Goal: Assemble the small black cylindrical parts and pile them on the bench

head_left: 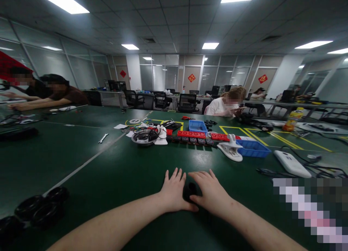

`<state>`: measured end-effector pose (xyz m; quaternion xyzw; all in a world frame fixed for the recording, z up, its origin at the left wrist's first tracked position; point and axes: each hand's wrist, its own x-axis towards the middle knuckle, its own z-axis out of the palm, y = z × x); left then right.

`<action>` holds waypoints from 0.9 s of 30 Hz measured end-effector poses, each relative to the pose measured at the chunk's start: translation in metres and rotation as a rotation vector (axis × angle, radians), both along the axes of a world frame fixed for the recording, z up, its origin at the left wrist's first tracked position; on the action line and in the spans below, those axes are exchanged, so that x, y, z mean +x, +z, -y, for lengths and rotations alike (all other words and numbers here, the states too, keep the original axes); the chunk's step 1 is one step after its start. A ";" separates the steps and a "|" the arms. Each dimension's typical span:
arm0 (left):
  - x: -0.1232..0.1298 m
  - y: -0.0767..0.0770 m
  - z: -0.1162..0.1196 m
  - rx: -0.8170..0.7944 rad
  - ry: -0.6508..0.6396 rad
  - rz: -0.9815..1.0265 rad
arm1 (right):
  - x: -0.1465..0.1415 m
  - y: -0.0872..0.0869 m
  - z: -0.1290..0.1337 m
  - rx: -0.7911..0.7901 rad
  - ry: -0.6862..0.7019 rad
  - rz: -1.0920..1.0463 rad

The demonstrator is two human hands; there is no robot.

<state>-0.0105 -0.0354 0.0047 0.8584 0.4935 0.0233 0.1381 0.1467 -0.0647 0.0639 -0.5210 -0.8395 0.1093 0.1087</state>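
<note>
A small black round piece with a dark hole in it [191, 188] stands on the green table between my two hands. My left hand [174, 191] lies beside it with fingers spread forward and thumb stretched towards the near side. On the other side, my right hand [212, 191] curves its thumb and index finger around the piece. The lower part of the piece blends into the dark tabletop, so its exact kind is unclear.
Black rings [40, 209] lie at the left front. Further back are a wrench [103, 138], a metal bowl [144, 142] of cables, red-and-black strips [195, 137], a white stand [231, 151] and a blue bin [252, 149]. A white device [290, 164] lies right; people sit around.
</note>
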 end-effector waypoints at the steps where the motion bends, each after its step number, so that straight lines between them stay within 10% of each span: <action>1: 0.000 0.000 0.000 0.001 -0.005 -0.004 | 0.000 -0.001 0.000 -0.003 0.004 -0.002; 16: 0.000 0.003 -0.002 -0.009 -0.011 -0.012 | 0.001 0.005 -0.047 0.000 -0.056 0.139; 22: 0.000 0.006 -0.002 -0.053 -0.019 -0.026 | 0.058 0.001 -0.097 -0.049 -0.305 0.188; 27: -0.002 0.005 -0.004 -0.069 -0.023 -0.009 | 0.105 -0.002 -0.075 -0.098 -0.404 0.186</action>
